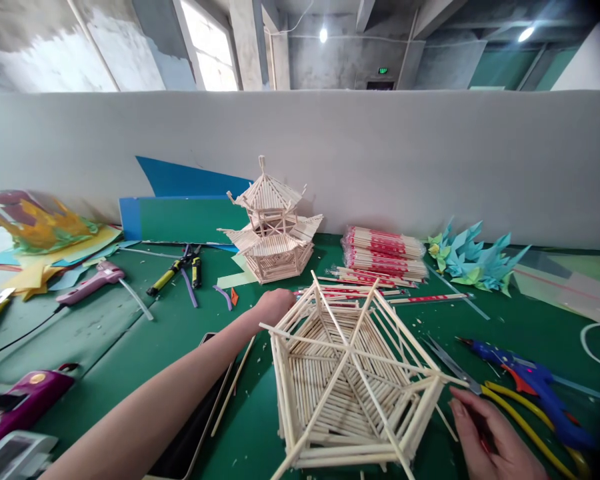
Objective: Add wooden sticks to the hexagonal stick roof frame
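In front of me stands a six-sided wooden stick frame (349, 348), with crossing sticks over its top and rows of sticks lining its inside. My left hand (276, 308) reaches to its far left side, beside a loose pile of red-wrapped chopsticks (370, 280); its fingers are hidden. At the frame's near right corner is my right hand (495, 433), its thumb and finger tips drawn together close to a stick end. Whatever lies between those tips is too small to make out. Behind the frame rises a tiered stick pagoda (273, 230).
Right of the frame lie yellow-handled scissors (525, 420) and a blue glue gun (525, 373). Bundled chopsticks (383, 250) and blue folded paper (480, 257) sit behind. Leftward are a pink glue gun (93, 283), pliers (170, 273), a purple device (27, 407) and a phone (195, 420).
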`<state>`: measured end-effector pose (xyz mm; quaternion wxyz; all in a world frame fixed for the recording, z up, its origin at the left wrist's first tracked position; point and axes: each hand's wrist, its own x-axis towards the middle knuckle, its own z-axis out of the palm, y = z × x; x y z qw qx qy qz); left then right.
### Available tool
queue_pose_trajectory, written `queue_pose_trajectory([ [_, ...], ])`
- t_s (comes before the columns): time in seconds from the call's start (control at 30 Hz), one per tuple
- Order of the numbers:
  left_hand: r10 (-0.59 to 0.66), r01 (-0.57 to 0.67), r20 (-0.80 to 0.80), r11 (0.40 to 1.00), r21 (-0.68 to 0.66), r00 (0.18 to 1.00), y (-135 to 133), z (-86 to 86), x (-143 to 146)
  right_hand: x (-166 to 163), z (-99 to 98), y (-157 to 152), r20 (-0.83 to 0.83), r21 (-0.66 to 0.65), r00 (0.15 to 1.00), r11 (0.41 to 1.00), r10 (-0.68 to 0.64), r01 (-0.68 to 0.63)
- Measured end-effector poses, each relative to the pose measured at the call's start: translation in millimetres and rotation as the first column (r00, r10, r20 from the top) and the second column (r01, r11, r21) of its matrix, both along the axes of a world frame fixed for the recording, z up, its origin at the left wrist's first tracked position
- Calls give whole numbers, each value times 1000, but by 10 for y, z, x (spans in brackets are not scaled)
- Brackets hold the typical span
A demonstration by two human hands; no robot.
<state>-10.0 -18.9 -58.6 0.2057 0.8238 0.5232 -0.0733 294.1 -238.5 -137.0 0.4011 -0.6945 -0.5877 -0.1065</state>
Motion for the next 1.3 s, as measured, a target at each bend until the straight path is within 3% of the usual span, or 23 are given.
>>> queue_pose_trajectory([
  [0.27,120,-90,209,985,-149,971,46,-16,-107,39,-1,-21,-15,-33,999,999,32,-32],
  [0.47,251,-180,312,954,-239,916,94,-120,-216,47,-2,-6,-46,-40,998,998,39,-41],
  [0.77,366,-244,432,918,-313,824,-25,-161,-253,-11,41,-12,-118,-42,992,998,38,-43],
  [0.93,411,-318,541,911,-261,734,-115,-38,-298,-68,80,-18,-193,-70,981,997,1,-15],
  [1.13,341,-481,747,876,-32,571,-460,278,-474,-73,105,-28,-272,-84,962,996,-12,-11],
  [1.3,271,-516,797,854,59,539,-692,375,-518,-97,145,-33,-315,-84,949,996,-3,-25],
])
